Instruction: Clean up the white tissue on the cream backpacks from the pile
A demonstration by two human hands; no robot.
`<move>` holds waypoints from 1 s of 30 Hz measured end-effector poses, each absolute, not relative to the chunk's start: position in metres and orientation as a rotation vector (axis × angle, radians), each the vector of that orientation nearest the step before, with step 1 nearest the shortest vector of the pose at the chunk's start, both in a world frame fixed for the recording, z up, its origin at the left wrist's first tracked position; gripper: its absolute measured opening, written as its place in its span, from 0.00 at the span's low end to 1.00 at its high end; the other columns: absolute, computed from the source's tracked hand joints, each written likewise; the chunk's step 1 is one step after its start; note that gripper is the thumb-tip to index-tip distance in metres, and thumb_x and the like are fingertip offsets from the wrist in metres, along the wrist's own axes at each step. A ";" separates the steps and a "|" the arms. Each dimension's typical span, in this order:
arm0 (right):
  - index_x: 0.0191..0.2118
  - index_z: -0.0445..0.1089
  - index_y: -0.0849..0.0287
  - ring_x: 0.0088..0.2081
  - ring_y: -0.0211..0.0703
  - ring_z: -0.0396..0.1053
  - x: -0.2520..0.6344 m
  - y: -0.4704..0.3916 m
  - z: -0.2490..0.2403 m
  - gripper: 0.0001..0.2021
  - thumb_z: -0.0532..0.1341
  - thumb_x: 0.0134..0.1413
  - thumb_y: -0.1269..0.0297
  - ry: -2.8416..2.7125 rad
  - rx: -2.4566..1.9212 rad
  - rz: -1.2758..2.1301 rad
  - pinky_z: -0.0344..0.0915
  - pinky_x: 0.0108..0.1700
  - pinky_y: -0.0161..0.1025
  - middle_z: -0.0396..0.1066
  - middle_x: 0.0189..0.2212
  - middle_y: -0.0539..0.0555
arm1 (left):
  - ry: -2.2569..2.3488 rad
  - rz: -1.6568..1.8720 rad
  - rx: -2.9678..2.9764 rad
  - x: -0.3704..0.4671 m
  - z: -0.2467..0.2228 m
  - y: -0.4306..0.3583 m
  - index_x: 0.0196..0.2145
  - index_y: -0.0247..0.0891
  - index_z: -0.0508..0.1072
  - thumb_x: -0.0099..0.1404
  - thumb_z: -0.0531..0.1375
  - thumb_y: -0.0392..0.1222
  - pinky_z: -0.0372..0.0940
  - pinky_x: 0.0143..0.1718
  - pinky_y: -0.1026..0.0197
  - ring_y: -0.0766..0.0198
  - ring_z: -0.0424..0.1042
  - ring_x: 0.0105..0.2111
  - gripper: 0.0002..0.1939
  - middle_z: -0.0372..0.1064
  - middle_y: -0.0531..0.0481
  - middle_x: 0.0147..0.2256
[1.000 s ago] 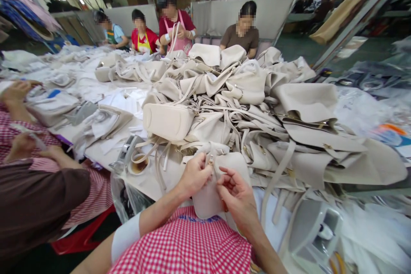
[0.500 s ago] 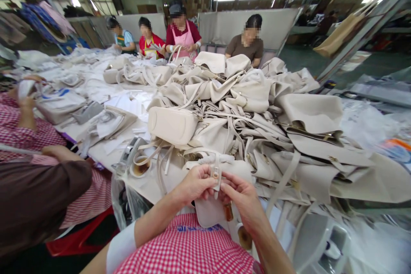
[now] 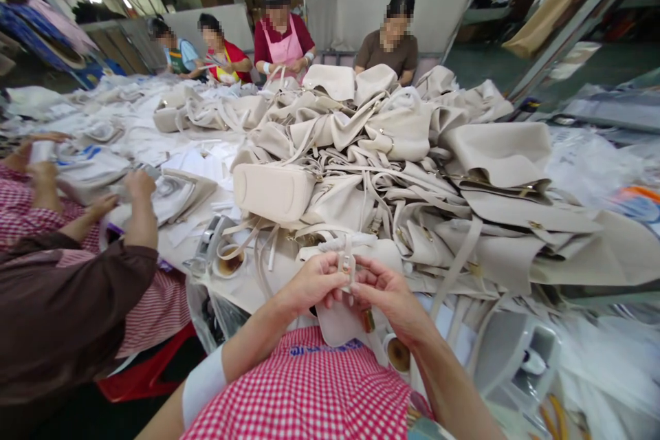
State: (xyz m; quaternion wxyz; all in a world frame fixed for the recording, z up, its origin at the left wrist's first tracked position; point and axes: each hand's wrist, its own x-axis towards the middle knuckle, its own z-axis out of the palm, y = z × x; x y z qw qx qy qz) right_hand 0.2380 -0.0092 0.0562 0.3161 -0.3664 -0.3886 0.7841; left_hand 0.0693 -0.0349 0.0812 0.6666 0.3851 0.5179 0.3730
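Near my lap I hold a beige handbag strap with a small metal buckle. My left hand pinches it from the left, thumb and fingers closed on it. On the other side, the fingers of my right hand are pressed together at the strap's lower end, just below the buckle. A pale beige flat piece with rounded corners hangs beneath my hands. Beside it, under my right hand, shows a small amber-brown item, partly covered. My fingers hide part of the strap.
A large heap of beige handbags covers the table ahead. Cups of brown liquid stand at left and by my right forearm. A grey dispenser-like object and yellow handles lie right. Co-worker's sleeve is left; others sit opposite.
My hands stay on the strap, with small finger shifts. The view has tilted down slightly. The co-worker at left has raised and extended both arms over the table.
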 end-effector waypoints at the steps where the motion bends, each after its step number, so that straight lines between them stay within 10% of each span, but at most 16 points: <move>1: 0.47 0.75 0.55 0.25 0.35 0.67 0.239 -0.009 0.055 0.25 0.75 0.40 0.61 -1.026 -0.936 2.086 0.63 0.26 0.31 0.72 0.24 0.46 | 1.161 0.829 0.859 0.069 0.081 -0.035 0.40 0.34 0.72 0.54 0.63 0.40 0.53 0.12 0.73 0.75 0.59 0.13 0.15 0.65 0.58 0.19; 30: 0.30 0.74 0.56 0.22 0.36 0.66 0.221 0.023 0.023 0.20 0.78 0.27 0.57 -0.978 -1.312 1.893 0.63 0.23 0.32 0.72 0.22 0.47 | 1.113 0.856 0.854 0.059 0.038 0.003 0.34 0.37 0.66 0.66 0.55 0.33 0.53 0.15 0.71 0.75 0.59 0.13 0.03 0.61 0.63 0.15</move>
